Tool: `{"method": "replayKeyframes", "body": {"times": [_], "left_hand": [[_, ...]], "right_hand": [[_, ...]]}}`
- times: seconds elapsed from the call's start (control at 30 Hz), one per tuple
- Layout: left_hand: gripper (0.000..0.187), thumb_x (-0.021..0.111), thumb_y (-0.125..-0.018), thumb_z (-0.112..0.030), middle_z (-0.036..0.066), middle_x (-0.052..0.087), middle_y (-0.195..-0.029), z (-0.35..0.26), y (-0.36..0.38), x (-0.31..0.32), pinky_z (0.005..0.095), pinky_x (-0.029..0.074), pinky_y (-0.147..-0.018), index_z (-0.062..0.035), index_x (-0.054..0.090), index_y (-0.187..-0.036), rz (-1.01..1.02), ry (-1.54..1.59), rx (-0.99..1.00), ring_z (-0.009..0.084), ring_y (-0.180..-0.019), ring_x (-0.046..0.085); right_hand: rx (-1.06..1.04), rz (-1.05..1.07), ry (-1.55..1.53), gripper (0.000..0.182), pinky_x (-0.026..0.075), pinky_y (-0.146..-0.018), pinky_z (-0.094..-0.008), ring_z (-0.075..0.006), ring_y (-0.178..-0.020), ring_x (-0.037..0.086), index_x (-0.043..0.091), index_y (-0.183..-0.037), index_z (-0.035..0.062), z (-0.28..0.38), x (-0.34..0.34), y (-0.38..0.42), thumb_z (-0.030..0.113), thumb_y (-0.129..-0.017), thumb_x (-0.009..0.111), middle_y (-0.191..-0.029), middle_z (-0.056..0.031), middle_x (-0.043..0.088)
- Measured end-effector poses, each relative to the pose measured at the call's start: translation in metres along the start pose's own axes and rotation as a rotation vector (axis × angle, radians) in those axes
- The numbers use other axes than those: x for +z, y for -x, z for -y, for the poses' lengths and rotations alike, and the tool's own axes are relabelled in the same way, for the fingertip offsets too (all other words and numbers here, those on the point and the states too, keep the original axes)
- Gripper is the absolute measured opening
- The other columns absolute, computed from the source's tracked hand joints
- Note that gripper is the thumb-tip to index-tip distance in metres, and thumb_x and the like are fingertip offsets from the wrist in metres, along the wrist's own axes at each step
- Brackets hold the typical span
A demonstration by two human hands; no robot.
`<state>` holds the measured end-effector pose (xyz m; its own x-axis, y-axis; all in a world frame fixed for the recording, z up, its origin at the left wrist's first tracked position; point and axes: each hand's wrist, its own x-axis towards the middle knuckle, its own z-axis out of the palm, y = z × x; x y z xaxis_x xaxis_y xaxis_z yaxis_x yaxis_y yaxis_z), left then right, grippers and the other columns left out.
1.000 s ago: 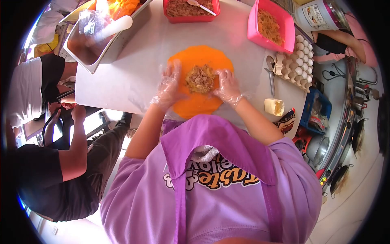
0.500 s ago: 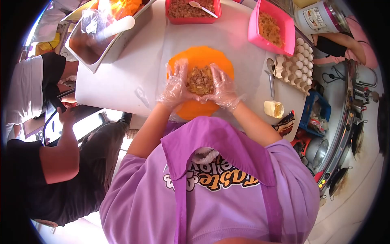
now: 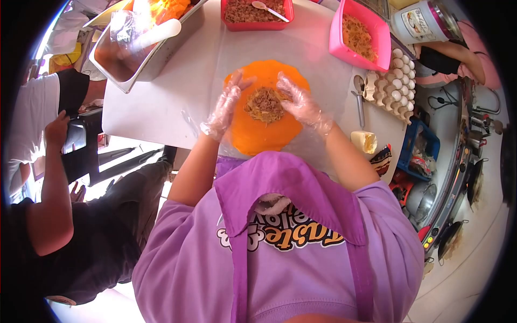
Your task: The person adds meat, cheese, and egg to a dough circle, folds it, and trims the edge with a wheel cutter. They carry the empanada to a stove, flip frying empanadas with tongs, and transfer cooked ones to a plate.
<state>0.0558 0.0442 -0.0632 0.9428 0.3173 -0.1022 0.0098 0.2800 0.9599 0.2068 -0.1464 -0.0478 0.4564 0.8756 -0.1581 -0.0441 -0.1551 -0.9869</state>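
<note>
A flat round orange dough sheet (image 3: 264,139) lies on the plastic-covered table in front of me. At its middle sits a mound of shredded filling topped with ground meat (image 3: 266,105). My left hand (image 3: 227,105), in a clear plastic glove, is over the sheet's left edge with fingers extended. On the other side my right hand (image 3: 302,102), gloved too, has its fingers spread close to the mound's right side. Both hands hold nothing.
Ground meat fills a red tub (image 3: 257,25) with a spoon; a pink tub (image 3: 334,40) holds shredded filling. An egg tray (image 3: 371,89), a metal-handled tool (image 3: 360,107) and a butter block (image 3: 364,142) lie right. A steel pan (image 3: 153,62) stands left. Other people (image 3: 81,220) are nearby.
My hands have drawn apart from around the filling mound, left hand to the left and right hand to the right. The person at left has moved an arm upward.
</note>
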Motion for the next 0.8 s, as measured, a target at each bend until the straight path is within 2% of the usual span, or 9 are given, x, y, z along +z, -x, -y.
{"method": "replayKeyframes", "body": {"times": [0.03,0.1,0.13,0.2,0.27,0.33,0.4,0.57,0.8], "left_hand": [[0.066,0.048,-0.097,-0.04,0.014,0.047,-0.141,-0.007,0.002,-0.005,0.0415,0.02,-0.114,-0.0069,0.024,-0.149,0.007,0.014,0.013,0.0263,-0.136,0.034],[0.062,0.053,-0.096,-0.032,0.013,0.052,-0.137,-0.004,0.001,-0.008,0.0376,0.032,-0.108,-0.0084,0.029,-0.147,0.007,-0.075,0.063,0.0243,-0.13,0.044],[0.052,0.056,-0.095,-0.028,0.012,0.058,-0.127,-0.002,0.0,-0.005,0.035,0.04,-0.101,-0.0069,0.041,-0.139,-0.039,-0.136,0.164,0.0224,-0.119,0.052],[0.042,0.06,-0.093,-0.023,0.012,0.065,-0.117,-0.007,0.001,0.001,0.0324,0.047,-0.093,-0.0054,0.052,-0.131,-0.079,-0.199,0.265,0.0205,-0.108,0.061],[0.019,0.063,-0.09,-0.017,0.01,0.071,-0.091,-0.022,0.005,0.004,0.0325,0.051,-0.08,-0.0037,0.067,-0.103,-0.178,-0.665,0.151,0.0205,-0.086,0.068],[0.013,0.063,-0.089,-0.014,0.01,0.07,-0.087,-0.04,0.006,0.016,0.0334,0.052,-0.077,-0.0039,0.068,-0.095,-0.175,-0.758,0.03,0.0221,-0.084,0.068],[0.009,0.064,-0.088,-0.01,0.01,0.069,-0.082,-0.043,0.007,0.02,0.0343,0.052,-0.075,-0.0041,0.07,-0.087,-0.176,-0.849,-0.09,0.0236,-0.082,0.067],[0.011,0.064,-0.083,-0.011,0.014,0.066,-0.097,-0.009,0.02,0.011,0.0417,0.05,-0.081,-0.0058,0.067,-0.092,-0.133,-1.123,0.405,0.0371,-0.094,0.061],[0.018,0.063,-0.083,-0.015,0.016,0.057,-0.122,0.022,0.034,0.013,0.0541,0.039,-0.098,-0.0106,0.068,-0.099,-0.207,-1.46,0.206,0.041,-0.119,0.049]], "right_hand": [[-0.001,-0.002,-0.003,0.061,0.031,-0.11,-0.0345,-0.0232,-0.135,0.037,0.028,-0.147,0.0033,0.007,-0.002,-0.002,0.013,-0.093,0.057,-0.148,-0.0129,0.037],[0.482,-0.24,-0.791,0.066,0.04,-0.104,-0.0349,-0.0217,-0.124,0.048,0.032,-0.146,0.0057,0.018,-0.008,-0.008,-0.003,-0.087,0.059,-0.143,-0.0123,0.043],[0.478,-0.244,-0.795,0.066,0.04,-0.104,-0.0349,-0.0217,-0.124,0.048,0.032,-0.146,0.0057,0.027,-0.006,-0.002,-0.003,-0.087,0.059,-0.143,-0.0123,0.043],[0.016,-0.139,-0.216,0.044,0.048,-0.09,-0.0355,-0.0165,-0.109,0.056,0.054,-0.13,0.0034,0.041,0.003,0.014,0.0,-0.087,0.06,-0.131,-0.011,0.054],[-0.065,-0.136,-0.067,0.03,0.049,-0.084,-0.0349,-0.0171,-0.103,0.059,0.061,-0.116,0.0032,0.036,0.001,0.012,0.003,-0.086,0.062,-0.124,-0.0103,0.059],[-0.146,-0.133,0.086,0.018,0.051,-0.078,-0.0343,-0.0177,-0.097,0.062,0.069,-0.102,0.003,0.035,0.005,0.01,0.006,-0.085,0.063,-0.117,-0.0096,0.063],[0.05,-0.053,0.292,0.007,0.05,-0.079,-0.0346,-0.0221,-0.094,0.063,0.071,-0.081,0.0053,0.034,0.012,0.008,0.011,-0.081,0.067,-0.103,-0.0095,0.066],[-0.29,-0.192,0.821,0.008,0.048,-0.082,-0.0401,-0.0241,-0.096,0.061,0.073,-0.082,0.0147,0.029,0.026,0.026,0.018,-0.076,0.07,-0.1,-0.007,0.063],[-0.535,-0.111,1.168,0.01,0.046,-0.082,-0.041,-0.0258,-0.102,0.053,0.068,-0.088,0.0171,0.0,0.043,0.021,0.02,-0.082,0.06,-0.119,-0.0046,0.056]]}}
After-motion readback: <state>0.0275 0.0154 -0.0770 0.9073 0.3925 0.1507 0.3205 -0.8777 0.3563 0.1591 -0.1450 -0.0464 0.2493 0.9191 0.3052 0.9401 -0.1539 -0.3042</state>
